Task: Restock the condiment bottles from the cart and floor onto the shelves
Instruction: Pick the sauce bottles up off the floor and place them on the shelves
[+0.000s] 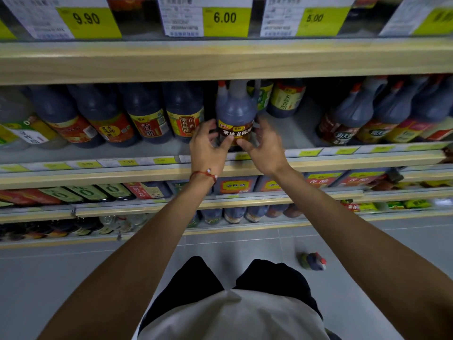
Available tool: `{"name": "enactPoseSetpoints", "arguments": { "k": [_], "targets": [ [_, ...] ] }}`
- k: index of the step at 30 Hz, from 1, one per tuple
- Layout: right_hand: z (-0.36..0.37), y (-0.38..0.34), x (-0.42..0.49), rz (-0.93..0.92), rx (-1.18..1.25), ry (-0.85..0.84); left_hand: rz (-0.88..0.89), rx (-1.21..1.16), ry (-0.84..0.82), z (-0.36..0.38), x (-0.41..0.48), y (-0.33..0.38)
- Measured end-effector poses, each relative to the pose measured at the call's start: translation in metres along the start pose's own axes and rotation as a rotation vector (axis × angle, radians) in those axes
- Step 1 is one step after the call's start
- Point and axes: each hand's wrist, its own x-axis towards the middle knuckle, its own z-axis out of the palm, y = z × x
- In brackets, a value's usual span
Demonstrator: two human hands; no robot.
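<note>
Head view, mid-frame: left grip [208, 147] and right grip [263, 148] loosely clasp the dark bottle [235, 114] on the shelf [293, 133]; best pushed straight back, label forward, kept upright.

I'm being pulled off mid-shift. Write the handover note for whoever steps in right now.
Now: left grip curls round the dark bottle; right grip is at its other side, blurred, hold unclear.
Done: the dark bottle stands upright at the front of the shelf, in a gap between rows.
Left: let go, then shelve the bottle on the floor. The cart is not in view.
</note>
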Motion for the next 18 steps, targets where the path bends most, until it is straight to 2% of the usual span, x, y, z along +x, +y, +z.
{"name": "enactPoseSetpoints", "arguments": {
  "k": [7, 12, 18],
  "targets": [
    [0.007, 0.010, 0.012, 0.034, 0.174, 0.025, -0.051, -0.049, 0.054, 0.005, 0.003, -0.005],
    [0.018, 0.009, 0.021, 0.028, 0.188, 0.041, -0.095, -0.087, 0.102, 0.005, 0.008, -0.009],
    [0.025, 0.014, 0.025, -0.024, 0.170, 0.043, -0.058, -0.088, 0.115, 0.005, 0.009, -0.014]
  ]
}}
